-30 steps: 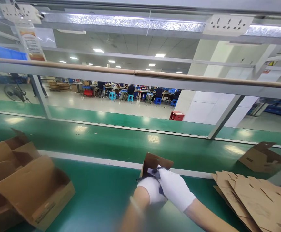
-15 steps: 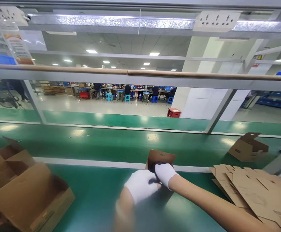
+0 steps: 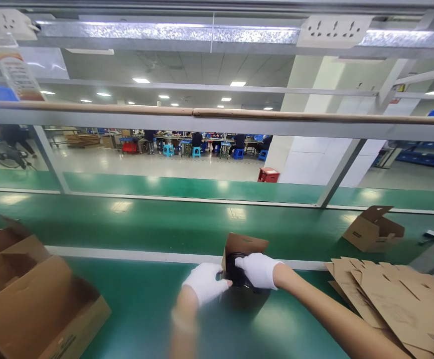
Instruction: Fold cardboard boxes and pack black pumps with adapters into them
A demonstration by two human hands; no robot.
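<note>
A small brown cardboard box (image 3: 245,243) stands on the green surface in front of me, its back flap up. Inside its opening sits a black object (image 3: 234,274) with a smooth curved edge; its kind cannot be made out. My right hand (image 3: 260,270), in a white glove with bare fingertips, reaches in from the right with fingers curled against the black object. At the box's left side, my left hand (image 3: 205,283), gloved alike, has thumb and fingers closed around the wall edge. The box's lower front lies in shadow.
Opened cardboard boxes (image 3: 33,304) crowd the left. Flattened cartons (image 3: 396,294) are piled at the right. Beyond a white rail, another open box (image 3: 374,232) rests on the green belt (image 3: 187,224), with a small dark-and-white item (image 3: 432,236) behind it. A metal frame (image 3: 336,174) crosses ahead.
My left hand has shifted left, away from my right hand, to the box's side. More of the black object shows. On the far belt, the open box has moved left and the small item has come into view.
</note>
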